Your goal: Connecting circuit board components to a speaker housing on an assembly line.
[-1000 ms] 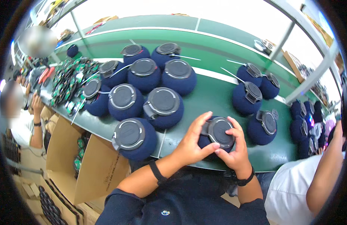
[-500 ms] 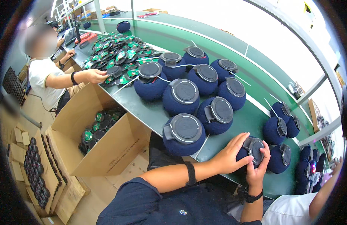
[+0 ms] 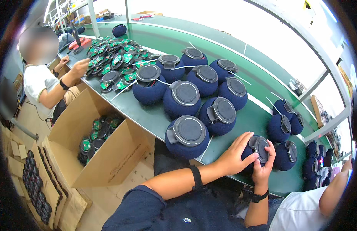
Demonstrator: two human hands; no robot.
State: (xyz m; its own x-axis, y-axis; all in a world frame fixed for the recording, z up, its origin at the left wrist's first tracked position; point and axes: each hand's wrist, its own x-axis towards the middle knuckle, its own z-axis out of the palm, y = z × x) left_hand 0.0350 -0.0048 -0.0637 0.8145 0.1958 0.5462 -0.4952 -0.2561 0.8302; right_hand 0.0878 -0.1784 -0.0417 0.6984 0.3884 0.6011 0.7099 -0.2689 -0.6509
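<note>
At the near edge of the bench, both my hands are closed round a navy fabric-covered ball [image 3: 246, 151] with a round black cap [image 3: 259, 148]. My left hand [image 3: 234, 156] grips its left side, thumb against the cap. On the right side, my right hand [image 3: 262, 169] has its fingers over the cap's edge and its thumb up. My palms hide much of the ball. Several similar balls [image 3: 182, 96] stand grouped to the left, caps up, some with white zip ties [image 3: 182, 67] sticking out. Another capped ball [image 3: 286, 154] is just right of my right hand.
A heap of black discs with green circuit boards [image 3: 115, 57] covers the bench's far left. Below it stands an open cardboard box [image 3: 120, 154] of similar parts. A co-worker [image 3: 39, 84] sits at left; another person's white sleeve [image 3: 301, 210] is close at right. Metal posts [image 3: 328, 127] rise along the bench.
The co-worker's hand has drawn back from the heap, leaving a black disc at its edge. My hands keep hold of the ball with little movement, and the whole view has shifted slightly.
</note>
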